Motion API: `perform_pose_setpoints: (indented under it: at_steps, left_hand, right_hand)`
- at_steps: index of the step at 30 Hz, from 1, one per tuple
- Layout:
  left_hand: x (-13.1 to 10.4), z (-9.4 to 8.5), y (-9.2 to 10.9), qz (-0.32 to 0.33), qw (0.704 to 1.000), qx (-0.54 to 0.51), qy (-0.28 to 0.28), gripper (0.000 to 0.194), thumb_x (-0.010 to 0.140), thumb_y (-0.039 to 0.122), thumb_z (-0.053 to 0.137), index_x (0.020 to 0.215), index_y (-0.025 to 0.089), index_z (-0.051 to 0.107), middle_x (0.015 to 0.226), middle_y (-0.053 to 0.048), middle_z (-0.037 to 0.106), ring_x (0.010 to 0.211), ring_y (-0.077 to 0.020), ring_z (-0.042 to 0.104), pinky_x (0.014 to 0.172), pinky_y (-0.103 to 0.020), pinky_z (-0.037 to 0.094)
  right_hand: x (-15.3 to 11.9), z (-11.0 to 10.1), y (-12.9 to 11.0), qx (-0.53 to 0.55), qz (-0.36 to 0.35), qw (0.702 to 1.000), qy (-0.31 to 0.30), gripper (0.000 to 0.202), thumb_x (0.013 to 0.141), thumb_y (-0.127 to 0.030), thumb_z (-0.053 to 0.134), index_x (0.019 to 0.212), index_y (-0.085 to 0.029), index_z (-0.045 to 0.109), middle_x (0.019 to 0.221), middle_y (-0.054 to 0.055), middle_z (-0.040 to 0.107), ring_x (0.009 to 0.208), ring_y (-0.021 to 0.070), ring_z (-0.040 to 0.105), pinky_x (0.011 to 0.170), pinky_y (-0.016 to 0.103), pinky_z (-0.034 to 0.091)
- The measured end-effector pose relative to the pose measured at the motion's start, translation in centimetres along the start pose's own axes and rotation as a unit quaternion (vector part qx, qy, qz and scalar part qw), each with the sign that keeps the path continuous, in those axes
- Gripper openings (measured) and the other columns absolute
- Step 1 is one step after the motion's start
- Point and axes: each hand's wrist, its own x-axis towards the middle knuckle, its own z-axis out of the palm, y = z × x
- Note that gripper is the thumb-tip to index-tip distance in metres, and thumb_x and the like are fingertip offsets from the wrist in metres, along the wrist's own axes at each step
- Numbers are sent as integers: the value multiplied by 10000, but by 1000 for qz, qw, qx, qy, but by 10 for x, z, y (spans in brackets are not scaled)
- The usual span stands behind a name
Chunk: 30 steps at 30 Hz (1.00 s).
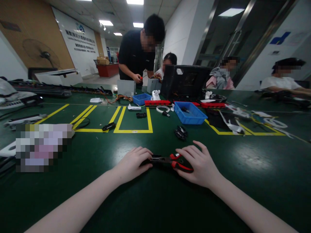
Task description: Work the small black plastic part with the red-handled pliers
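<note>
Red-handled pliers [182, 167] lie across the front of the green table, their dark jaws pointing left. My right hand [200, 163] is closed around the handles, which are spread somewhat apart. With fingers and thumb, my left hand [133, 163] pinches a small dark piece [155, 158] at the tips of the jaws. Its exact kind is hard to make out, and my fingers cover its left end. Beyond my right hand rests a small heap of black parts [180, 132].
Farther back stand a blue bin [190, 119], a smaller blue bin [141, 98] and a large black case [187, 82]. Black pieces lie near yellow tape outlines [133, 131]. A blurred-out object [45, 147] sits at left. A person [136, 48] leans over the far side.
</note>
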Motion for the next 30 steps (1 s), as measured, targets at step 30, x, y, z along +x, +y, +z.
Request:
perform_pose_setpoints:
  at_steps: [30]
  left_hand:
    - [-2,3,0,9,999,-16,49,156,872,205,695,1026,209,665,1227,-35,679,1146,-204,642,1127,-471,446]
  right_hand:
    - [-3,2,19,-29,-15,999,43,422,810,-419,673,1143,-165,625,1016,89,732,925,251,681,1047,518,346]
